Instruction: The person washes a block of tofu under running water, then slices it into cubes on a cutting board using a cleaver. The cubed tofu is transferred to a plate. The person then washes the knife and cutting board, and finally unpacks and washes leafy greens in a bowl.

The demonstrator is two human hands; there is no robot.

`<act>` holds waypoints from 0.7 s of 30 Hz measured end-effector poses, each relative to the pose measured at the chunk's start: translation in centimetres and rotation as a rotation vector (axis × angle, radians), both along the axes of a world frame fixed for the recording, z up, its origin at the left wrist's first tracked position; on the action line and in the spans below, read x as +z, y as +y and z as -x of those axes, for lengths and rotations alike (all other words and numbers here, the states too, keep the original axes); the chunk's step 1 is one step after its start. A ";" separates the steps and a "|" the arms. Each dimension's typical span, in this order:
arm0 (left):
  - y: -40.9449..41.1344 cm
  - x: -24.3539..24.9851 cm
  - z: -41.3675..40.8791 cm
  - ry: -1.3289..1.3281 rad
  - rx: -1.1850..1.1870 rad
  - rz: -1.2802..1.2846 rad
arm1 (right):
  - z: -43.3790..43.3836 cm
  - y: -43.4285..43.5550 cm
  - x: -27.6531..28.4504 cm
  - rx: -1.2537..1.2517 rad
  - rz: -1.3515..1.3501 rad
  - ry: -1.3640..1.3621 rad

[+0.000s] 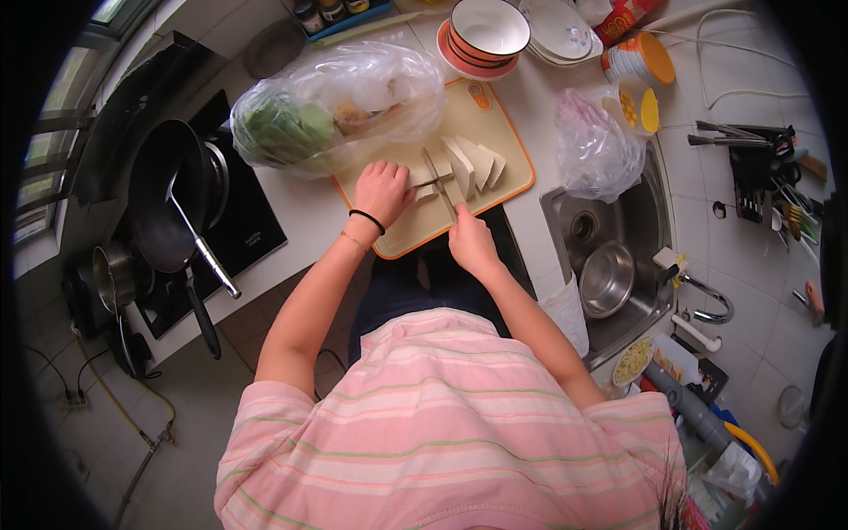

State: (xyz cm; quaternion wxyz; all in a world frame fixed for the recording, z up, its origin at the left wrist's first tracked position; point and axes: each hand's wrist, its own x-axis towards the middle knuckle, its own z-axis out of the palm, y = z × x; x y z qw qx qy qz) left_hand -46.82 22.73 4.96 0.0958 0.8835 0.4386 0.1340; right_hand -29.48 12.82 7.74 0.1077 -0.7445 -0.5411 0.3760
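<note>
My right hand [473, 242] grips a kitchen knife [438, 180], its handle mostly hidden in the fist. The narrow blade lies across a pale white food block [420, 175], possibly tofu, on a beige cutting board [407, 232] with an orange rim. With fingers curled, my left hand [382, 192] holds the block's left end, partly covering it. A thin dark strip crosses the block beside the blade; I cannot tell what it is. Just right of the knife, several white slices [474, 162] lean in a row on the board.
A clear plastic bag of leafy greens [285, 126] overlaps the board's far left. Stacked bowls [489, 30] stand behind it. To the left, a black wok [165, 199] sits on the cooktop [255, 225]. At right are a tied plastic bag [593, 149] and a sink [563, 205] holding a metal bowl [606, 278].
</note>
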 end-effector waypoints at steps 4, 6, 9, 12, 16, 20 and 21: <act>0.2 0.0 0.1 -0.006 0.013 -0.033 | -0.4 -0.1 -0.5 -0.062 -0.018 0.068; 0.5 -0.2 0.3 -0.027 0.032 -0.058 | -0.8 -0.6 0.1 -0.099 -0.034 0.139; 0.9 -0.5 0.2 -0.083 0.090 -0.090 | -1.0 -0.9 0.9 -0.128 -0.085 0.189; 0.9 -0.9 -0.3 -0.148 0.164 -0.103 | -0.7 -0.9 2.1 -0.169 -0.078 0.218; 0.3 -1.6 -1.3 -0.116 0.197 -0.075 | -0.8 -0.7 1.7 -0.107 -0.079 0.195; -0.7 -1.5 -1.3 -0.134 0.216 -0.054 | -1.0 -0.3 2.2 0.028 -0.047 0.076; -0.8 -1.5 -1.1 -0.132 0.222 -0.047 | -1.0 0.0 2.7 0.060 -0.049 0.050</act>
